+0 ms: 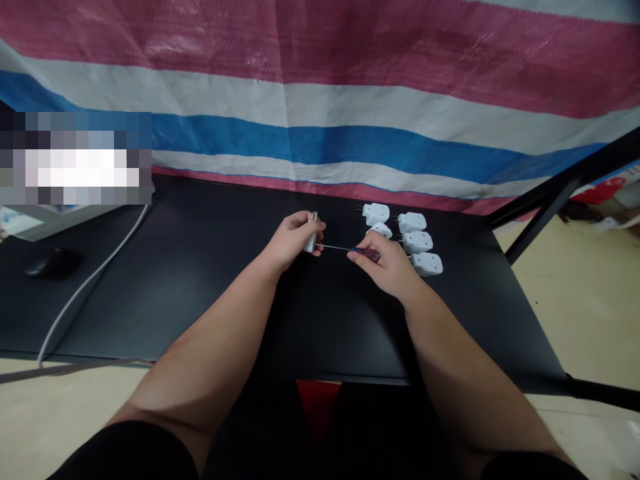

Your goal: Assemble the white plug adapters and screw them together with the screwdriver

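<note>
over the middle of the black desk (210, 313), left hand (293, 241) curled shut around a white plug adapter (310, 241), mostly hidden by fingers; right hand (380, 261) pinching a red-handled screwdriver (367, 253), tip at the adapter, contact hard to make out; toward the desk's far edge, five more white adapters (417, 242), one half hidden behind the right knuckles.

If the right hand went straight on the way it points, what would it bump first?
Probably the white plug in the left hand: the thin screwdriver in the right hand points at it, though depth is hard to judge.
</note>
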A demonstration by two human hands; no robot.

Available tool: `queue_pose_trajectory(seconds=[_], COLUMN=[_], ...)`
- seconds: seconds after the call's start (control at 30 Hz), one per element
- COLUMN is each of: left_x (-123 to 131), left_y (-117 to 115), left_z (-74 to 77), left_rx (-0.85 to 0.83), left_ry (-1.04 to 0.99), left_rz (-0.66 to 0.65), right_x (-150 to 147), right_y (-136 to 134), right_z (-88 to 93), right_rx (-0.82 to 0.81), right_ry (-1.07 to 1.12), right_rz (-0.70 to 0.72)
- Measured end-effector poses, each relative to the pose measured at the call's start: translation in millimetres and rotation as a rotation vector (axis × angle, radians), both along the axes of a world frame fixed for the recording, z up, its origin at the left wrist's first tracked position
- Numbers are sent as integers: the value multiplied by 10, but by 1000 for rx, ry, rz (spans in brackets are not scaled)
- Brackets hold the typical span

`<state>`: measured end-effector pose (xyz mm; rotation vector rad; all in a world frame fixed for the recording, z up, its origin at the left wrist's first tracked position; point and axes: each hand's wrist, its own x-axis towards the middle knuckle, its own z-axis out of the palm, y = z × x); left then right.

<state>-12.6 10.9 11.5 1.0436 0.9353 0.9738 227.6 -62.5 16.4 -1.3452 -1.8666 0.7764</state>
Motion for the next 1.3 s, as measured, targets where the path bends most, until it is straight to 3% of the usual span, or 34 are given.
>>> queue_pose_trajectory(seconds=[0.2, 0.47, 0.7, 0.87, 1.07, 1.3], left_x=[-14, -17, -31, -30, -30, -32], left_y=[21, 123, 99, 102, 104, 92], left_z=[10, -34, -40, -55, -69, -64], left_rx=[34, -17, 31, 66, 94, 102], left_ry=[-7, -6, 52, 82, 103, 122], left_rz=[29, 221, 202, 196, 180, 167], right_x=[10, -12, -39, -35, -22, -23], right_y=[-8, -17, -14, -30, -7, -5], right_z=[31, 61, -13, 14, 0, -48], right_rx=[21, -38, 12, 43, 314, 226], right_ry=[-36, -233, -378, -358, -363, -360], right_rz=[-2, 119, 185, 153, -35, -4])
